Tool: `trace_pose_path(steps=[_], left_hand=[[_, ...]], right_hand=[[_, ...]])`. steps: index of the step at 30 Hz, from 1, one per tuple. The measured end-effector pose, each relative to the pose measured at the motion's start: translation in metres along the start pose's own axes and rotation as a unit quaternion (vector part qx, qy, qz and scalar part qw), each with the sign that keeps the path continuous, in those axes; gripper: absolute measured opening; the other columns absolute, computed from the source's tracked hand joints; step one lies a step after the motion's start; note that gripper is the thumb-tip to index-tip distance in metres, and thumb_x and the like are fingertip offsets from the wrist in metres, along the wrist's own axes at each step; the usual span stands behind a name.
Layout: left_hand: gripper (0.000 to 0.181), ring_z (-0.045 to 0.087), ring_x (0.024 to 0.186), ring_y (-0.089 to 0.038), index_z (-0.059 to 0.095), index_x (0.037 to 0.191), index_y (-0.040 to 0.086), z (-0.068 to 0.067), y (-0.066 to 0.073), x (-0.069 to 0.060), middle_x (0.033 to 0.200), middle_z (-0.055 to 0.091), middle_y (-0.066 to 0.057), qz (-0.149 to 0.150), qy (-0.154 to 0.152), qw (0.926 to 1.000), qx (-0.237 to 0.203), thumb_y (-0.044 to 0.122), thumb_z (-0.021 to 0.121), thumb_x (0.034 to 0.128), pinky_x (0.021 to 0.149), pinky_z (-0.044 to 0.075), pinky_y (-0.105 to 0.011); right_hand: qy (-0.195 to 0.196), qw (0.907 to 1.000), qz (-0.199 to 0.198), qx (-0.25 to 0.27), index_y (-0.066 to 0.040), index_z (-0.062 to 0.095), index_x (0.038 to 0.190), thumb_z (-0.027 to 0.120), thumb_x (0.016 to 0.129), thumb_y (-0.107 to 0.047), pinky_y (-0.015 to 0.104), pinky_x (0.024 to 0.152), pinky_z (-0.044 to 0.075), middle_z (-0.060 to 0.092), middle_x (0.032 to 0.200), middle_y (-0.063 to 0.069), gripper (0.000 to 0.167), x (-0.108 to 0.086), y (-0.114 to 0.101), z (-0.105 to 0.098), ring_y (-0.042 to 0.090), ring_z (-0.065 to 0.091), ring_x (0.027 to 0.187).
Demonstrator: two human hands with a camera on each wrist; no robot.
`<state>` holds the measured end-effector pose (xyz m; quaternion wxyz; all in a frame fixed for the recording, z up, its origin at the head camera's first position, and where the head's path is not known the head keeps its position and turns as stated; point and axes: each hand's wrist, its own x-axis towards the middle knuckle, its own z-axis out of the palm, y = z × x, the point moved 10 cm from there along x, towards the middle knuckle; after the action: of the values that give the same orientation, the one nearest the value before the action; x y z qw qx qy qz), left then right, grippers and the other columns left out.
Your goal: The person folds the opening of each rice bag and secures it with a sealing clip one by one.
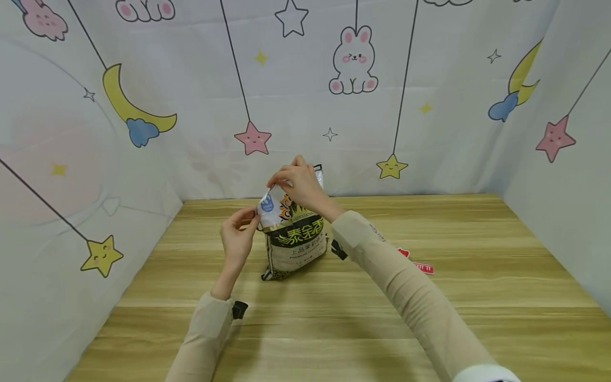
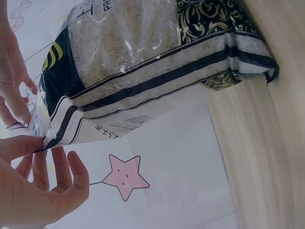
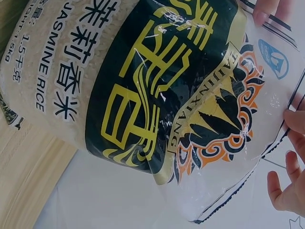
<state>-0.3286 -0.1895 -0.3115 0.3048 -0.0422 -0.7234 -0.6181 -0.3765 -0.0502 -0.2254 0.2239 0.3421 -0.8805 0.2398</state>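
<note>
A plastic bag of jasmine rice (image 1: 298,241) stands upright on the wooden table, its clear lower part showing the grains. My left hand (image 1: 237,233) pinches the bag's upper left corner between thumb and fingers, as the left wrist view (image 2: 45,186) also shows. At the top edge, my right hand (image 1: 300,183) pinches the rim near its middle; in the right wrist view, thumb and fingers of that right hand (image 3: 293,152) meet at the dark-lined edge. The bag's top right corner sticks up behind the right hand.
Small red and white pieces (image 1: 424,268) lie on the table (image 1: 305,329) right of the bag, partly hidden by the right sleeve (image 1: 406,286). A white curtain (image 1: 305,101) printed with stars, moons and rabbits encloses the back and sides.
</note>
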Motion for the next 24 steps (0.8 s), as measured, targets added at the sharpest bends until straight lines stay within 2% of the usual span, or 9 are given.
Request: trace_pose_path(steps=[8, 16, 24], left_hand=[[0.02, 0.055, 0.064, -0.001, 0.063, 0.097, -0.012, 0.003, 0.019, -0.005, 0.091, 0.06, -0.034, -0.003, -0.03, 0.9994, -0.016, -0.009, 0.058, 0.0785, 0.055, 0.049, -0.008], [0.027, 0.056, 0.07, -0.002, 0.064, 0.104, -0.004, 0.004, -0.006, -0.003, 0.1, 0.061, -0.029, -0.038, -0.045, 0.9979, -0.03, -0.011, 0.057, 0.0787, 0.06, 0.05, -0.009], [0.028, 0.058, 0.074, -0.003, 0.062, 0.105, -0.005, 0.003, -0.004, -0.005, 0.104, 0.059, -0.031, -0.042, -0.05, 0.9966, -0.05, -0.013, 0.055, 0.0787, 0.063, 0.051, -0.01]], right_hand=[[0.006, 0.9999, -0.009, -0.001, -0.024, 0.072, 0.088, 0.057, 0.087, -0.018, 0.027, 0.065, 0.025, 0.068, 0.092, -0.006, 0.016, 0.0, 0.001, -0.001, 0.017, 0.035, 0.076], [0.001, 0.9998, -0.003, 0.022, -0.023, 0.072, 0.089, 0.056, 0.087, -0.016, 0.026, 0.067, 0.029, 0.067, 0.092, -0.005, 0.017, -0.001, 0.004, 0.0, 0.016, 0.035, 0.076], [-0.009, 0.9984, -0.01, 0.054, -0.02, 0.07, 0.094, 0.053, 0.09, -0.014, 0.025, 0.068, 0.026, 0.067, 0.095, -0.002, 0.019, -0.002, 0.005, 0.003, 0.017, 0.035, 0.077]])
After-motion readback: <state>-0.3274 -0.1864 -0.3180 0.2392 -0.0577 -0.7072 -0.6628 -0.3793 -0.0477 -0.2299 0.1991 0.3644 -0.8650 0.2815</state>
